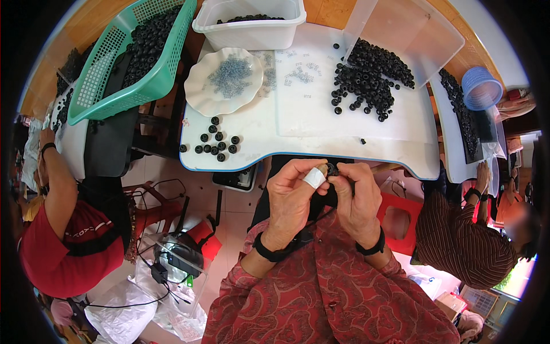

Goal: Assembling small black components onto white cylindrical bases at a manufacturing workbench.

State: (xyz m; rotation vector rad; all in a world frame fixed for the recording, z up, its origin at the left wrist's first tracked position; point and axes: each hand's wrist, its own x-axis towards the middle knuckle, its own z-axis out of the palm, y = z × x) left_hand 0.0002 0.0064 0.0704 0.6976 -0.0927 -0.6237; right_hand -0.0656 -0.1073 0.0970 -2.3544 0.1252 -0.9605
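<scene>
Just off the table's front edge, my left hand [288, 198] and my right hand [360, 198] meet, fingertips pinched on a small round black part [332, 170]. White tape [314, 178] wraps one finger of my left hand. Fingers cover most of the part. Several similar black parts [219, 136] lie on the left of the white table [258, 129]. Behind them a wavy-edged white plate [197, 94] holds tiny clear bluish pieces [232, 76]. More tiny pieces [301, 74] are scattered on a white sheet [309, 117]. A heap of black parts [372, 77] sits at the right.
A white tub [252, 35] and a green basket [123, 106] hold black parts. One clear bin [412, 37] lies tipped behind the heap. People sit at both sides, one in a red shirt [74, 252]. A red stool [401, 221] stands at right; cables [163, 275] run at lower left.
</scene>
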